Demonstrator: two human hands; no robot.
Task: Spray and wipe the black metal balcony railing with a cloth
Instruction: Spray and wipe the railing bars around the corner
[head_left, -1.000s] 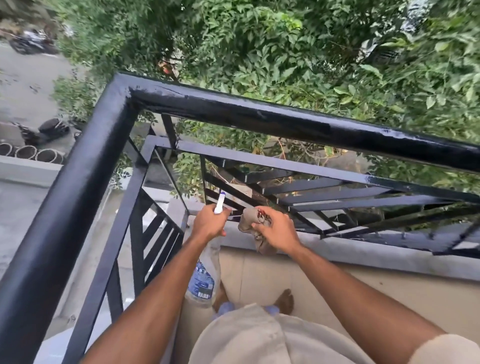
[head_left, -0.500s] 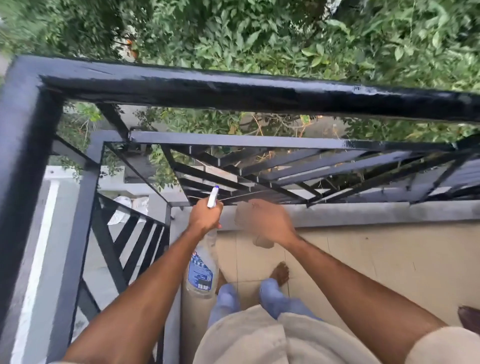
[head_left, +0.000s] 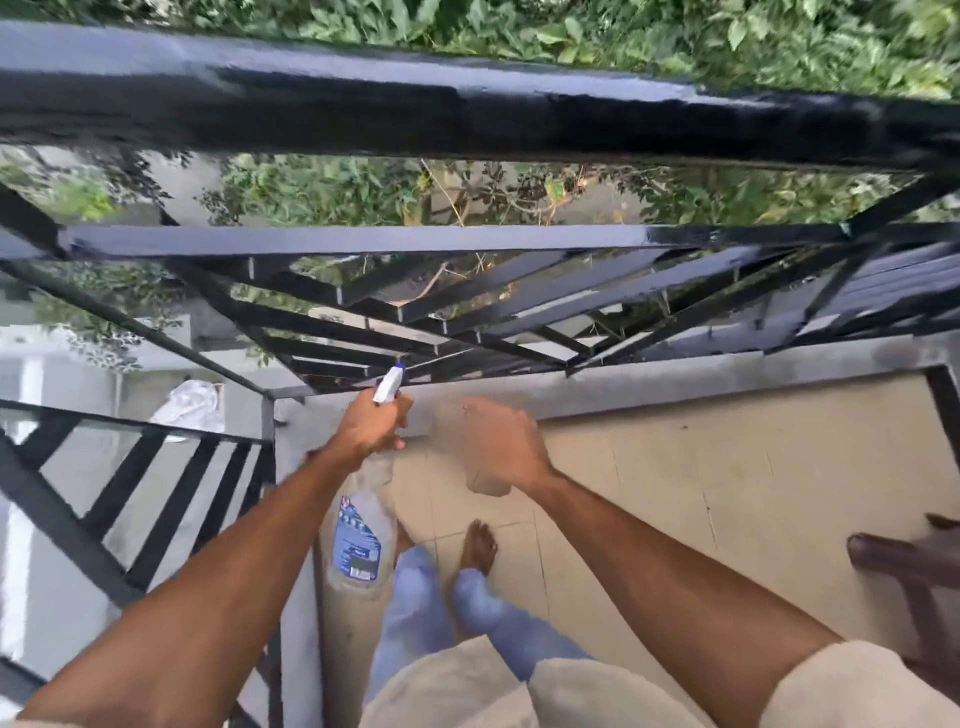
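progress looks partial: the railing (head_left: 467, 104) top bar, above both hands, appears wet, while the lower slats just ahead are judged undone. the spray bottle (head_left: 358, 540) is gripped by the left hand (head_left: 371, 426), the cloth (head_left: 485, 486) by the blurred right hand (head_left: 498, 447).

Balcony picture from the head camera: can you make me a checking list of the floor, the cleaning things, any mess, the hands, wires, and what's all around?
Surface: beige tiled floor, with a bare foot standing on it.
Job's things: black railing, glossy; spray bottle, nozzle towards the lower bars; cloth, blurred.
Clutter: dark brown furniture piece at the right edge.
Grippers: left hand grips the spray bottle's neck; right hand holds the cloth near the grey ledge.
Cables: nothing seen.
Surroundings: green leaves beyond the railing; white bundle lower down outside.
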